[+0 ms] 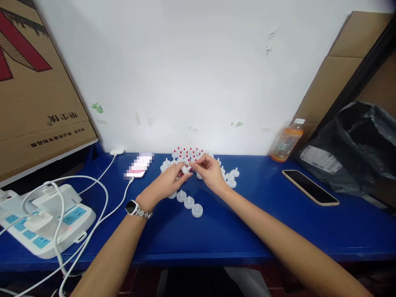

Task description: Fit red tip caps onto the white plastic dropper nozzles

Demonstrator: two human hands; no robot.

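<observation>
My left hand (173,178) is closed around a white nozzle cap (185,169), held tilted over the middle of the blue table. Fingertips of my right hand (209,170) pinch together at the tip of that cap; whether a small red piece is between them I cannot make out. Behind both hands stand several white caps with red tips (185,153), upright in rows near the wall. Plain white nozzle caps without red tips lie around: some in front (189,202), some at the right (231,178), some at the left (166,163).
A white power strip (77,218) with looping cables and a lit phone (139,165) are at the left. On the right are an orange drink bottle (287,141), a dark-screened phone (310,187) and a grey plastic bag (349,152). Cardboard (40,95) flanks the white wall.
</observation>
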